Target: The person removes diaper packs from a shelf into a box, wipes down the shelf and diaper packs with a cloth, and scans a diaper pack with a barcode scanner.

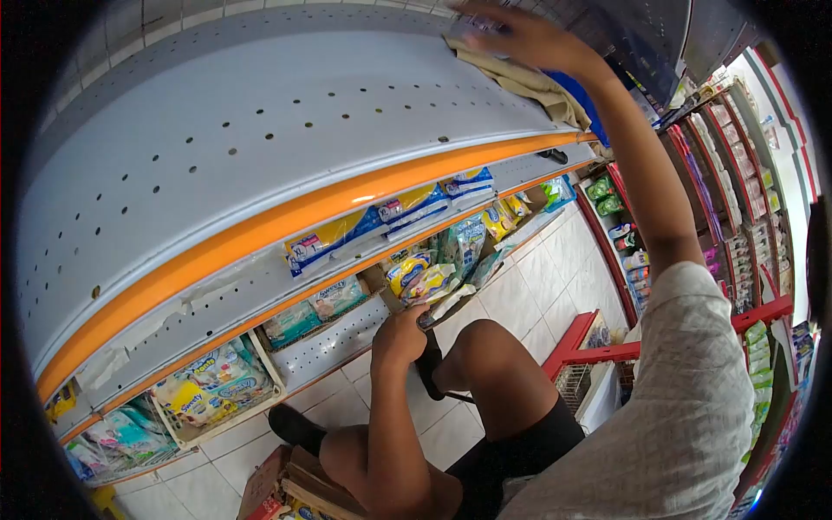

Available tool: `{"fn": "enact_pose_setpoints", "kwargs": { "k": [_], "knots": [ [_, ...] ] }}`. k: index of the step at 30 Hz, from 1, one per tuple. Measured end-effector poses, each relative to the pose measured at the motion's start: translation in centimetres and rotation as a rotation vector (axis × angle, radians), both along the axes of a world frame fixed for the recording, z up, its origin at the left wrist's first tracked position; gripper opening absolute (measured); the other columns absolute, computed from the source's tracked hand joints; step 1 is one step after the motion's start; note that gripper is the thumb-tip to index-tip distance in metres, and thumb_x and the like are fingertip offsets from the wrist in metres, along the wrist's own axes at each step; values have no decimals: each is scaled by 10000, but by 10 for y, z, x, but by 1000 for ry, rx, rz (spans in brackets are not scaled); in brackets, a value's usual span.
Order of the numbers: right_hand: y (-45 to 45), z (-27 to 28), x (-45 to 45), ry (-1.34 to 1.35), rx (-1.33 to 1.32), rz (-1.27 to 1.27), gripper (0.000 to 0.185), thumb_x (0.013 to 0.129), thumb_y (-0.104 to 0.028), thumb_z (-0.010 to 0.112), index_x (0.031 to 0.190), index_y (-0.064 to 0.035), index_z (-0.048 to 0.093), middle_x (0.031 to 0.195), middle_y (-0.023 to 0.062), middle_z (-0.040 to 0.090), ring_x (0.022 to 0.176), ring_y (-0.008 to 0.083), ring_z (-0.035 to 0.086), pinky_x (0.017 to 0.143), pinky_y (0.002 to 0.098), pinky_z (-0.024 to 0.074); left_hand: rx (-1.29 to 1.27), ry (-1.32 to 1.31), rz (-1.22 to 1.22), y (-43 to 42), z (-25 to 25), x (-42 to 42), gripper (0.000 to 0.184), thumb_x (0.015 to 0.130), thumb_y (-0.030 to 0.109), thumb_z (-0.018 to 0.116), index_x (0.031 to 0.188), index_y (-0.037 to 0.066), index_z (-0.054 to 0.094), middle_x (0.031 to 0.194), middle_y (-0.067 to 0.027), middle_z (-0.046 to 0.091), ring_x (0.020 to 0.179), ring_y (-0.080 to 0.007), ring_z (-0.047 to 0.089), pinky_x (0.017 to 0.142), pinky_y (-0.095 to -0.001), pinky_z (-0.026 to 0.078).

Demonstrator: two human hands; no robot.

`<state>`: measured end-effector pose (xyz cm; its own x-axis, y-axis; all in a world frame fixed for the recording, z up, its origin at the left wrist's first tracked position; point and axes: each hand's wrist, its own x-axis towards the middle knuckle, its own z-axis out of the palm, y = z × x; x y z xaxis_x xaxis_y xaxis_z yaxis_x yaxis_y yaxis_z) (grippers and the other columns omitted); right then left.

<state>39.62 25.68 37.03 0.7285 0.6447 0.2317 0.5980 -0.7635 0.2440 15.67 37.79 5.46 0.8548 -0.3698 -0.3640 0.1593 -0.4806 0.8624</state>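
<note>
My right hand reaches over the far end of the bare grey top shelf, smeared by motion. Beneath and beside it lies a tan cloth, draped at the shelf's end; whether my fingers grip it does not show. Low down, my left hand is closed, its fingers curled beside the bottom shelf's edge and a cardboard box of diaper packs. What those fingers hold, if anything, is hidden. A dark shoe and my bent knee are just to the right of that hand.
Blue-and-yellow packs lie on the middle shelf. A white basket of diaper packs sits lower left. By my legs stands an open cardboard box. Red metal bars and stocked shelves line the right, across the tiled floor.
</note>
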Motion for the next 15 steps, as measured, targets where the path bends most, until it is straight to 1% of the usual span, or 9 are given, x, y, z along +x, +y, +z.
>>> {"fn": "enact_pose_setpoints", "kwargs": {
  "k": [2, 4, 5, 6, 8, 10, 11, 13, 15],
  "knots": [
    [-67, -5, -6, 208, -143, -31, 606, 804, -410, 604, 1310, -147, 402, 1269, 151, 452, 1120, 242, 483, 969, 354, 359, -6, 1, 3, 0, 5, 1, 470, 708, 39, 446, 1143, 168, 570, 1111, -151, 574, 1010, -315, 549, 859, -379, 434],
    [-95, -11, -22, 402, 78, -107, 516, 794, -368, 625, 1225, -117, 495, 1157, 167, 553, 1007, 289, 559, 875, 354, 427, 13, 10, -15, -1, 11, -1, 473, 705, 34, 449, 1148, 150, 565, 1111, -152, 574, 1011, -312, 550, 866, -372, 430],
    [-103, -6, -27, 401, 84, -110, 516, 794, -368, 625, 1225, -117, 495, 1157, 167, 553, 1007, 289, 559, 875, 354, 427, 18, 9, -19, -2, 10, -2, 473, 705, 34, 449, 1148, 150, 565, 1111, -152, 574, 1011, -312, 550, 866, -372, 430],
    [-111, 0, -33, 370, 130, -248, 477, 788, -324, 635, 1202, -121, 515, 1109, 156, 580, 977, 264, 575, 845, 334, 441, -2, 14, -22, -4, 6, -2, 478, 700, 30, 449, 1149, 146, 564, 1112, -151, 574, 1013, -310, 549, 868, -371, 429],
    [-144, 10, -37, 339, 185, -379, 441, 782, -279, 644, 1180, -125, 535, 1062, 145, 606, 947, 240, 591, 816, 314, 456, -12, 17, -20, -3, 5, -6, 483, 695, 26, 449, 1151, 142, 563, 1113, -149, 574, 1015, -309, 549, 870, -370, 428],
    [-191, 18, -21, -40, 277, -492, 369, 788, -202, 630, 1140, -118, 558, 955, 125, 639, 882, 190, 607, 765, 295, 472, -9, 26, -23, 0, 9, -8, 486, 694, 24, 445, 1151, 137, 563, 1101, -154, 579, 1015, -312, 549, 869, -373, 428],
    [-170, 29, -35, -74, 553, -547, 325, 813, -160, 589, 1133, -116, 559, 960, 129, 630, 884, 187, 604, 770, 310, 482, -1, 18, -15, 0, 11, -9, 486, 694, 24, 445, 1151, 137, 563, 1101, -154, 579, 1015, -312, 549, 869, -373, 428],
    [-151, 44, -38, 132, 1153, -368, 309, 828, -120, 547, 1136, -135, 561, 999, 130, 613, 917, 183, 599, 797, 309, 479, 4, -8, -21, -1, 10, -10, 491, 690, 18, 441, 1151, 139, 564, 1098, -159, 579, 1017, -313, 547, 872, -372, 425],
    [-95, 43, -47, 329, 1302, -165, 355, 843, -124, 536, 1198, -132, 517, 1084, 138, 578, 968, 195, 576, 839, 305, 459, 11, -22, -42, -4, 8, -8, 493, 690, 17, 439, 1150, 146, 564, 1097, -168, 578, 1019, -313, 546, 871, -372, 425]
  ]
}}
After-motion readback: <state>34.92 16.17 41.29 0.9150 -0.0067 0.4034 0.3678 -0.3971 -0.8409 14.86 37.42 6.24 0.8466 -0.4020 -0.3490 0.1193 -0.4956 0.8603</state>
